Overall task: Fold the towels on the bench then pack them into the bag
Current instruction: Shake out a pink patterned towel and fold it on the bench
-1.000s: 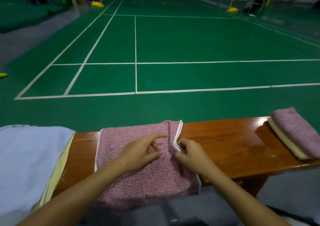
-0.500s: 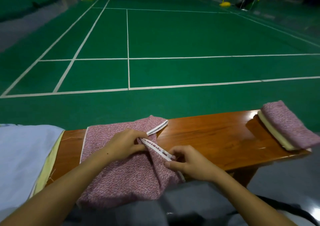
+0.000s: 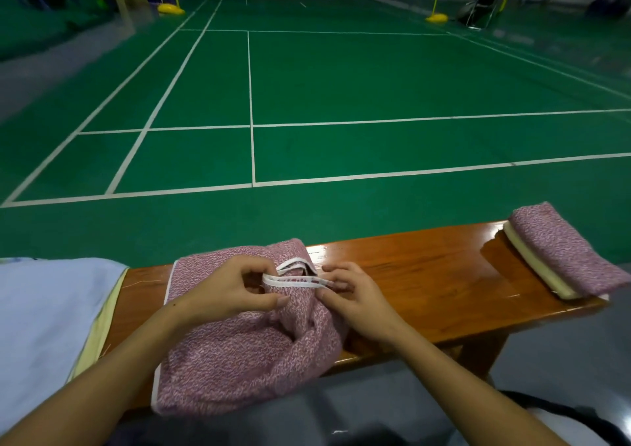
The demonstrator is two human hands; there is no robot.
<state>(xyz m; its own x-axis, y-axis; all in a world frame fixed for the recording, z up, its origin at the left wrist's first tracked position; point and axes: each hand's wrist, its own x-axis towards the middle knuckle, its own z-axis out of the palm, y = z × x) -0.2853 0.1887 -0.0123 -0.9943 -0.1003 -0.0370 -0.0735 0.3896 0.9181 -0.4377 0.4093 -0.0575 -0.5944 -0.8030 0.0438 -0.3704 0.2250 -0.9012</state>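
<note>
Towelling of mottled pink with a white bound edge, the towel (image 3: 239, 353) lies bunched on the glossy wooden worktop (image 3: 426, 275), its near part hanging over the front edge. No bag can be made out for certain; a pale blue cloth over a yellow layer (image 3: 44, 326) sits at the left end. The left hand (image 3: 228, 292) and right hand (image 3: 351, 295) each pinch the white hem (image 3: 293, 280), every grip narrow on that trim. Half a second ago the hem ran slanted between the hands; now it is drawn level and taut, higher over the cloth. A folded pink towel (image 3: 560, 247) with a cream layer rests at the right end.
</note>
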